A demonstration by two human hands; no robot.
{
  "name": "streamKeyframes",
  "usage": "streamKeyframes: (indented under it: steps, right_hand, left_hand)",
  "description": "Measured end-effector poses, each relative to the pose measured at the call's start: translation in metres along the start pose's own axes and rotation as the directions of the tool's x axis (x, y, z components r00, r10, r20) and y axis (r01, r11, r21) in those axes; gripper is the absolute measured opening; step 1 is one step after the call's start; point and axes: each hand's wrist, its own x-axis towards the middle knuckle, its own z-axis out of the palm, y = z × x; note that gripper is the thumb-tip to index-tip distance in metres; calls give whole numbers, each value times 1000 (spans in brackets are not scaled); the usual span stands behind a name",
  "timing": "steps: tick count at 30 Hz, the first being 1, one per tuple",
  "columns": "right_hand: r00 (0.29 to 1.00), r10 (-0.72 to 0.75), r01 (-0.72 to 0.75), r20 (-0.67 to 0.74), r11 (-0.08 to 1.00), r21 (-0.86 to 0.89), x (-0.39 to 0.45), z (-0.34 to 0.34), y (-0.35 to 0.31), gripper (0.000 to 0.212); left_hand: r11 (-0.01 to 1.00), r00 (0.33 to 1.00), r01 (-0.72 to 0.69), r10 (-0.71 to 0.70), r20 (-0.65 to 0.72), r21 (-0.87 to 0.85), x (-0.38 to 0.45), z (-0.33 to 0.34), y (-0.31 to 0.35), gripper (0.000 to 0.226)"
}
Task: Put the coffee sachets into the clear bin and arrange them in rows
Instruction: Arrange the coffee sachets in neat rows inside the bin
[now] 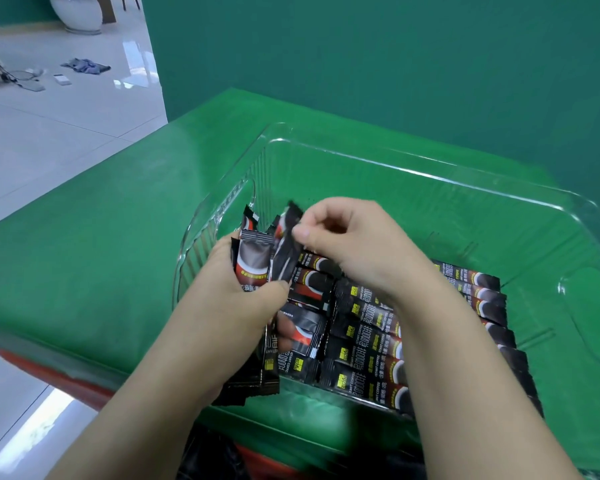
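A clear plastic bin (430,174) stands on a green-covered table (118,258). Rows of black coffee sachets (364,344) lie flat in the near half of the bin. My left hand (243,303) grips a bunch of several black sachets (253,261) upright over the bin's left end. My right hand (354,244) pinches the top of one sachet (286,251) from that bunch between thumb and fingers. Part of the rows is hidden under my right forearm.
The far half of the bin shows bare bottom. A dark green wall (395,64) rises right behind the table. To the left, a white tiled floor (49,133) holds a cloth, cables and a white vase base. More dark packaging lies below the table's near edge.
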Motion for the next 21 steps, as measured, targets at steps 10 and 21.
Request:
streamKeyframes:
  steps: [10,21]
  right_hand:
    - [982,181,-187,54,896,402,-2,-16,3,18]
    - [882,172,-8,-439,936,351,3,-29,15,28]
  left_hand:
    - [999,1000,-17,17,-15,33,-2,-1,-1,19]
    - [999,999,-39,40,-33,34,0,-2,-7,10]
